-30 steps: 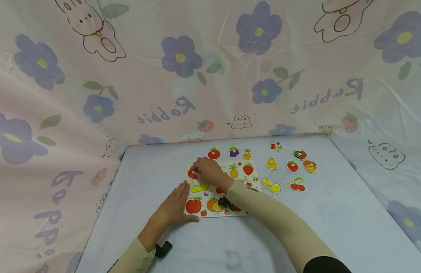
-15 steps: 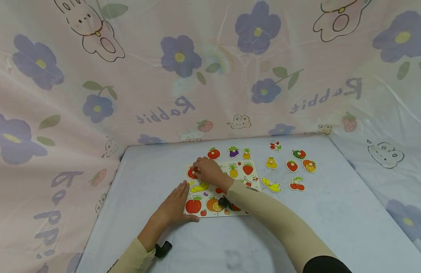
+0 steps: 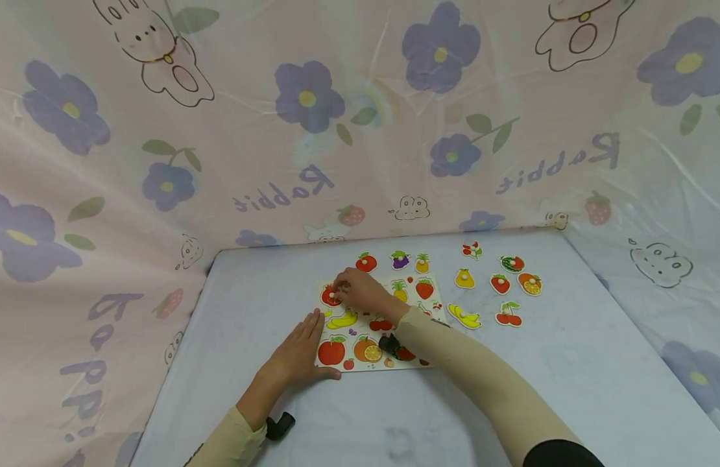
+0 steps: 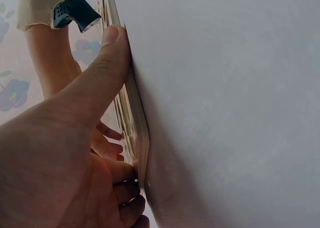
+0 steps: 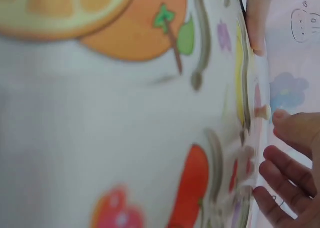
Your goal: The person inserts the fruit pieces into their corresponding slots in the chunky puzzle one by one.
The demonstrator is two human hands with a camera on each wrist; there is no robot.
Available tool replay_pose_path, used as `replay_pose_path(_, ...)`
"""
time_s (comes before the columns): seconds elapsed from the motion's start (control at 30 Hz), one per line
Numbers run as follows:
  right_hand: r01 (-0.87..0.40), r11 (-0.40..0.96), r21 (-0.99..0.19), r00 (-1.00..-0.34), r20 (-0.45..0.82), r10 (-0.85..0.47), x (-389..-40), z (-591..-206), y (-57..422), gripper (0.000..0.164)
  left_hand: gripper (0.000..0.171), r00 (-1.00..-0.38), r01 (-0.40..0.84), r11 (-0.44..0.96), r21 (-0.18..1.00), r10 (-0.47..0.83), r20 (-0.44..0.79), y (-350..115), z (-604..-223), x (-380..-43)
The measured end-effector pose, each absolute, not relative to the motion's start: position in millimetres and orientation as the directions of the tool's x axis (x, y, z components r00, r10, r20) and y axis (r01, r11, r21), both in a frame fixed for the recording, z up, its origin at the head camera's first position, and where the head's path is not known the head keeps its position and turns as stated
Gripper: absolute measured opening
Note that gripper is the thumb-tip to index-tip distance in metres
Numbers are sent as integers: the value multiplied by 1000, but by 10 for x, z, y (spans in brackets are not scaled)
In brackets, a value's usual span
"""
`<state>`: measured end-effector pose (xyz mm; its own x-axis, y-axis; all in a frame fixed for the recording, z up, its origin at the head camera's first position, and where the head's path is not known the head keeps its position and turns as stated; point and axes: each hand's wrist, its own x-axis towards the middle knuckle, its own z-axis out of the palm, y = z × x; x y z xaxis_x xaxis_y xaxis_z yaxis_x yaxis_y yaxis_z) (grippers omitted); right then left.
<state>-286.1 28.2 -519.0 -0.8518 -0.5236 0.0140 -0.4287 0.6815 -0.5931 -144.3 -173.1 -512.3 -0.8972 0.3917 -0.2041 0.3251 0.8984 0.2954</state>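
Note:
A fruit peg puzzle board point(image 3: 360, 365) lies on the white table. At its upper left corner is a red pomegranate-like puzzle piece point(image 3: 327, 298) with a small pale knob. My right hand point(image 3: 362, 291) hovers beside that piece, and in the right wrist view its thumb and spread fingers stand just apart from the knob point(image 5: 263, 111). My left hand point(image 3: 298, 350) rests along the board's lower left corner, fingers straight against the left side and thumb at the front edge. The thumb point(image 4: 107, 63) presses on the board's edge in the left wrist view.
Behind the board lie an apple piece point(image 3: 366, 262), a grape piece point(image 3: 400, 260) and a pineapple piece point(image 3: 422, 263). Right of it are several more knobbed pieces, among them bananas point(image 3: 464, 316), cherries point(image 3: 508, 315) and an orange point(image 3: 530, 284). A patterned curtain point(image 3: 360, 162) encloses the table.
My right hand has shifted slightly right, off the pomegranate-like piece, and the knob now shows. My left hand has stayed at the board's corner.

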Motion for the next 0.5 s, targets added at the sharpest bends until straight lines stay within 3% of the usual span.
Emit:
replay_pose_path(0.13, -397, 624, -673, -860, 36, -508, -2853, -5156, 376, 21, 128, -900, 318, 902, 292, 384, -206, -1724, -5114, -1440)
replay_pose_path(0.5, -436, 544, -717, -863, 163, -478, -2931, -5118, 682, 20, 130, -899, 311, 906, 286, 378, -221, -1730, -5135, -1438)
